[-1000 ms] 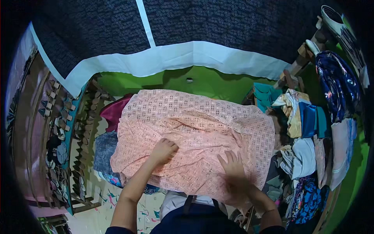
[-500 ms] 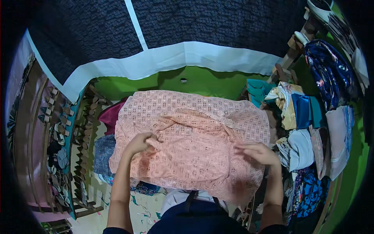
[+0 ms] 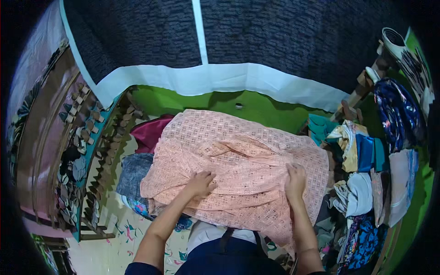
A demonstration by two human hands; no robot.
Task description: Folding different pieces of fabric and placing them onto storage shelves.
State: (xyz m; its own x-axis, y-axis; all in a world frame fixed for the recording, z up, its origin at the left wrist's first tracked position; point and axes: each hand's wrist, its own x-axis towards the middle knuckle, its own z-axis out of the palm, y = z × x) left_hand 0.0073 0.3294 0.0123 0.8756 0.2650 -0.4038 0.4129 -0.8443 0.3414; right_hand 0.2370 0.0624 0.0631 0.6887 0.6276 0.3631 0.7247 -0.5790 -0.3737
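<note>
A peach-pink lace garment with a small openwork pattern lies spread and wrinkled in front of me, its near edge hanging close to my waist. Palm down on its left middle rests my left hand, fingers apart on the cloth. On the right part, my right hand has its fingers bent together around a gathered bit of the lace. Above and between the hands the fabric forms a loose, raised fold. What supports the garment is hidden under it.
Shoe racks stand at the left. Dark red cloth and grey-blue denim show beside the garment. Piled clothes fill the right side. A dark curtain with a white border hangs ahead; scraps litter the floor.
Both hands have come down onto the lace, the left moving inward to the right. The near part of the garment is now folded and bunched differently. The whole view has shifted and tilted.
</note>
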